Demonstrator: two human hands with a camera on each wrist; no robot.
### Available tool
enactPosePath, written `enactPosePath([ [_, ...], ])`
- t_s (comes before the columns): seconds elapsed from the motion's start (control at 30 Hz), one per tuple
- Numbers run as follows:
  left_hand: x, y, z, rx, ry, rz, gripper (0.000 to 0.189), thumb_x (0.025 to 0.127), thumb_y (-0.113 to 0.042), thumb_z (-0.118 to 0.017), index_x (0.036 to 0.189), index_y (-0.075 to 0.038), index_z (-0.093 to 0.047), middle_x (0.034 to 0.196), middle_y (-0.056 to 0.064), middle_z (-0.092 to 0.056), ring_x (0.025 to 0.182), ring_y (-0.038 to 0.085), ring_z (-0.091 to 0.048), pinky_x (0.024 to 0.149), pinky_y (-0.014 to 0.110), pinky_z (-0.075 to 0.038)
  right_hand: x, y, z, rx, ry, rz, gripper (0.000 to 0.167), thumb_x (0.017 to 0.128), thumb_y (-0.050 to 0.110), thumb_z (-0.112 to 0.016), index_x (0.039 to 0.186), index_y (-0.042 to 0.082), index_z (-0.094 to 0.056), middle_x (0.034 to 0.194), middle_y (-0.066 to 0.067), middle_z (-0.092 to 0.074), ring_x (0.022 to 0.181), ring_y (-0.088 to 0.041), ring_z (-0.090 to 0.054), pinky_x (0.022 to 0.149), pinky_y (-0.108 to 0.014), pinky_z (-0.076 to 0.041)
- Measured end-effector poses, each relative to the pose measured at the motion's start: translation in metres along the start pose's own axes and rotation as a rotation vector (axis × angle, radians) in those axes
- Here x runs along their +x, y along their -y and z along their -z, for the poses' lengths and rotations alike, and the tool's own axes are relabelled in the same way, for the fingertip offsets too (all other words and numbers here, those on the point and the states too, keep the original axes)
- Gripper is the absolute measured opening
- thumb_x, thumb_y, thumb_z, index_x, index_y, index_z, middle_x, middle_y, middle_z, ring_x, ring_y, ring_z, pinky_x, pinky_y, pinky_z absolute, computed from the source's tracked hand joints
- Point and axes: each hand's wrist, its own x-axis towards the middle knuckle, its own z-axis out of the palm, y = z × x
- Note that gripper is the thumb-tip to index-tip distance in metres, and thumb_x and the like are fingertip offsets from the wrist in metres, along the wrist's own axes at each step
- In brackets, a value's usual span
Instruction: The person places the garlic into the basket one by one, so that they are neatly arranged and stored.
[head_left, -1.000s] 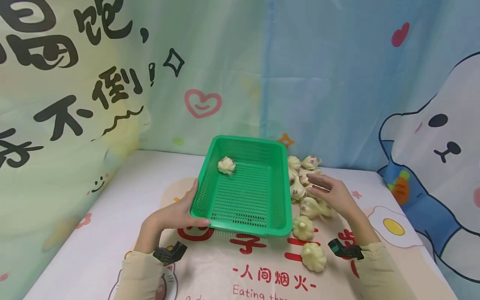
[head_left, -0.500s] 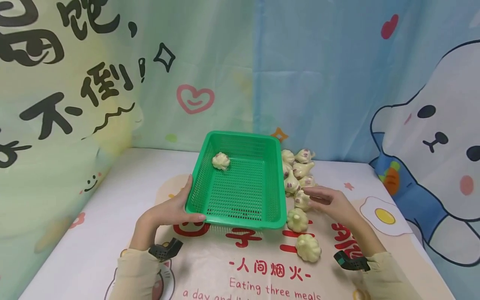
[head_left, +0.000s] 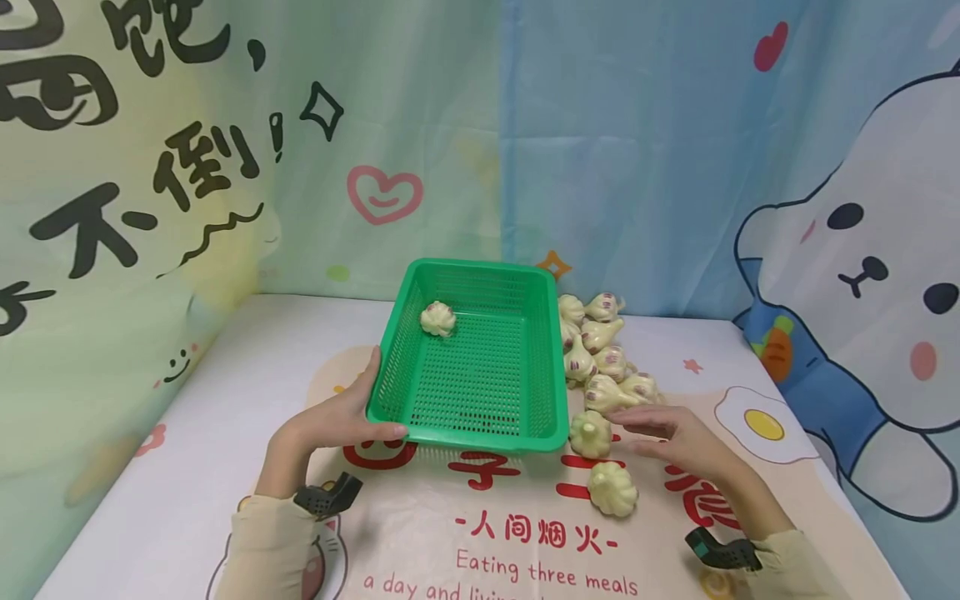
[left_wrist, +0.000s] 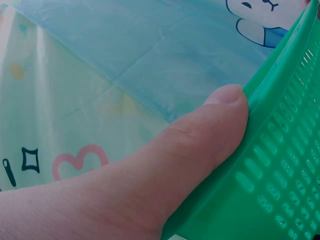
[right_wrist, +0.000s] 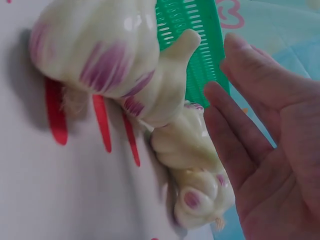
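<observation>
A green plastic basket [head_left: 555, 400] with slotted walls stands mid-table, one garlic bulb [head_left: 437, 318] inside near its left wall. My left hand [head_left: 341, 421] holds the basket's near-left corner, thumb along the front rim and fingers on the left side; the left wrist view shows the thumb [left_wrist: 220, 115] against the green rim. Right of the basket, my right hand [head_left: 678, 437] hovers with fingers extended and nothing held. Closest to it are a garlic bulb [head_left: 591, 434] and the front end of a garlic pile [head_left: 600, 336]. Another bulb [head_left: 612, 489] lies nearer the front.
A printed cloth with red characters [head_left: 536, 533] covers the table. Behind the basket hangs a patterned curtain [head_left: 600, 167]. Several garlic bulbs line the basket's right side, some close against its wall.
My right hand has drawn back from the far garlic pile toward the nearer bulbs, still holding nothing. The left hand keeps its place on the basket. The head view has shifted slightly.
</observation>
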Motion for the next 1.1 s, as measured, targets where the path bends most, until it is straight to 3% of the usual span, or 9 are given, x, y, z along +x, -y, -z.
enactPosePath([
  [0.13, 0.000, 0.000, 0.000, -0.003, -0.001, -0.006, 0.121, 0.082, -0.040, -0.073, 0.148, -0.018, 0.026, 0.158, 0.006, 0.020, 0.146, 0.031, -0.001, 0.112, 0.053, -0.022, -0.006, -0.004, -0.002, 0.057, 0.085, 0.024, 0.035, 0.086, 0.005, -0.067, 0.122, 0.003, -0.064, 0.124, -0.005, -0.064, 0.113, 0.009, -0.052, 0.087, -0.018, -0.048],
  [0.3, 0.000, -0.001, 0.000, 0.002, -0.003, -0.003, 0.121, 0.082, -0.040, -0.073, 0.148, -0.016, 0.026, 0.158, 0.007, 0.020, 0.146, 0.032, -0.001, 0.112, 0.054, -0.022, -0.008, -0.009, -0.004, 0.158, 0.207, 0.043, 0.039, 0.086, 0.007, -0.068, 0.124, -0.003, -0.061, 0.126, -0.019, -0.061, 0.117, 0.005, -0.052, 0.092, -0.017, -0.045],
  [0.57, 0.000, -0.001, 0.000, 0.004, -0.001, 0.014, 0.121, 0.082, -0.041, -0.073, 0.148, -0.017, 0.025, 0.158, 0.007, 0.019, 0.146, 0.032, -0.002, 0.111, 0.054, -0.024, -0.014, -0.016, -0.006, 0.243, 0.297, 0.061, 0.041, 0.085, 0.005, -0.068, 0.124, -0.005, -0.059, 0.127, -0.020, -0.060, 0.118, 0.000, -0.054, 0.095, -0.021, -0.045],
  [0.9, 0.000, 0.001, 0.001, 0.005, -0.005, -0.013, 0.120, 0.082, -0.040, -0.073, 0.147, -0.020, 0.027, 0.158, 0.006, 0.020, 0.146, 0.030, -0.002, 0.112, 0.052, -0.023, -0.016, -0.021, -0.010, 0.196, 0.348, 0.045, 0.043, 0.087, 0.011, -0.066, 0.129, 0.007, -0.059, 0.137, -0.015, -0.053, 0.127, 0.005, -0.044, 0.099, -0.014, -0.036],
  [1.1, 0.000, -0.001, 0.000, 0.001, -0.008, -0.014, 0.121, 0.082, -0.040, -0.073, 0.148, -0.017, 0.026, 0.158, 0.006, 0.020, 0.146, 0.031, -0.003, 0.111, 0.052, -0.023, -0.017, -0.021, -0.012, 0.153, 0.346, -0.013, 0.044, 0.087, 0.016, -0.068, 0.130, 0.013, -0.060, 0.139, -0.011, -0.053, 0.127, 0.010, -0.040, 0.098, -0.012, -0.034],
])
